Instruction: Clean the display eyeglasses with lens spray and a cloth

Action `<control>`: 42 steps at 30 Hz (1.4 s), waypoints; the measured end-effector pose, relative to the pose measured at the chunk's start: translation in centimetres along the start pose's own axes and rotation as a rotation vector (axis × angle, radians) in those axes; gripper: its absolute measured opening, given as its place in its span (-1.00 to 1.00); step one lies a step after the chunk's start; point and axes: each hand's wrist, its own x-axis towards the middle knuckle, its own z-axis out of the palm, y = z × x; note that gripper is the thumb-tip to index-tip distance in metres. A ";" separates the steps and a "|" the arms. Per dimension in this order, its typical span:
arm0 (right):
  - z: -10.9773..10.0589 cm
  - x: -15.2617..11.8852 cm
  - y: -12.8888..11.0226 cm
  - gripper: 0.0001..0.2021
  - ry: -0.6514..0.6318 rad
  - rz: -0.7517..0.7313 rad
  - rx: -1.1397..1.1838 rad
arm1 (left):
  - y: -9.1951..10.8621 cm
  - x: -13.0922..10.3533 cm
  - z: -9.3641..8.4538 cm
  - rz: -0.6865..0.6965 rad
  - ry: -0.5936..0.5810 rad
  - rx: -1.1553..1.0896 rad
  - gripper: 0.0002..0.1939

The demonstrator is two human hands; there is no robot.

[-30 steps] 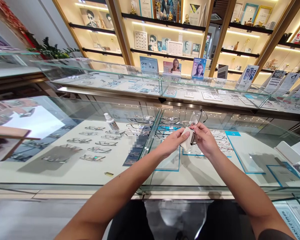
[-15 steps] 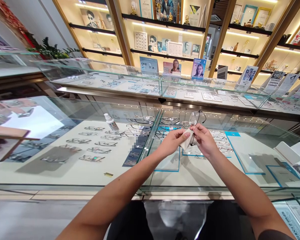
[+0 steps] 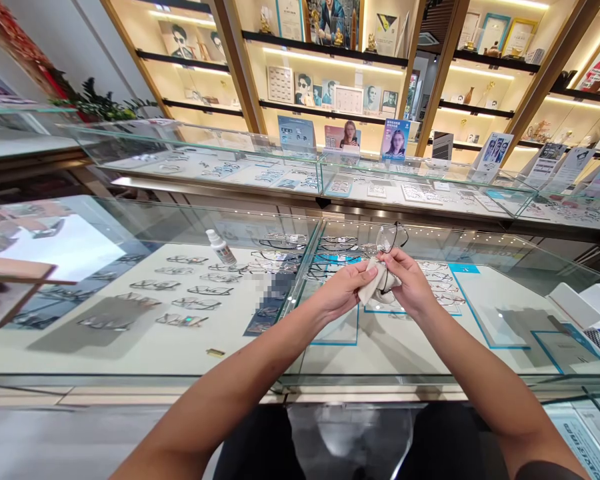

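Observation:
Above the glass display case, my right hand (image 3: 409, 279) is closed on a pair of eyeglasses (image 3: 393, 237); one clear lens and dark temple stick up past its fingertips. Pinched in my left hand (image 3: 349, 287) is a beige cleaning cloth (image 3: 375, 288), which wraps the lower part of the glasses. The two hands nearly meet at the cloth. How much of the frame lies inside the cloth is hidden. To the left, a white spray bottle (image 3: 221, 248) stands on the glass.
Rows of eyeglasses (image 3: 210, 291) lie inside the glass display case (image 3: 130, 357). A white box (image 3: 577, 307) sits at its right side, a wooden-edged panel (image 3: 20, 267) at its left. Behind runs another glass counter (image 3: 260, 170) with standing cards (image 3: 395, 139).
The cloth has shifted and hangs wider below my fingers. The eyeglasses have turned slightly, and my left hand's fingers have moved a little. The spray bottle stays where it was.

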 end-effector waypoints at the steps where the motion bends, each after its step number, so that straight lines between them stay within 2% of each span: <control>1: 0.0 0.0 0.0 -0.53 -0.002 -0.006 -0.009 | 0.1 -0.1 0.1 0.008 0.009 0.060 -0.40; 6: -0.1 -0.1 0.0 -0.53 -0.005 -0.002 -0.038 | 0.5 -0.7 0.1 0.098 0.037 0.413 -0.34; 8: -0.1 -0.1 0.0 -0.54 -0.016 0.000 -0.034 | 0.4 -0.7 0.0 0.088 0.025 0.379 -0.35; 13: 0.0 0.1 0.3 -0.56 -0.046 -0.018 -0.013 | -0.2 -0.2 -0.2 0.034 -0.005 0.126 -0.38; 16: 0.1 0.1 0.3 -0.55 -0.036 -0.015 0.011 | -0.3 -0.2 -0.1 0.020 -0.017 0.082 -0.38; 26: 0.2 -0.1 0.2 -0.52 -0.003 0.016 0.023 | 0.5 -1.1 0.7 0.130 0.062 0.452 -0.35; 35: 1.0 -0.7 0.6 -0.69 -0.070 -0.048 -0.009 | -0.1 -0.8 1.3 0.291 0.208 0.484 -0.35; 40: 1.1 -0.9 0.1 -0.74 -0.079 -0.126 -0.086 | -0.1 -0.7 1.0 0.372 0.222 0.547 -0.34; 42: 0.8 -0.7 -0.2 -0.72 -0.067 -0.136 -0.106 | 0.2 -0.7 0.9 0.373 0.186 0.571 -0.32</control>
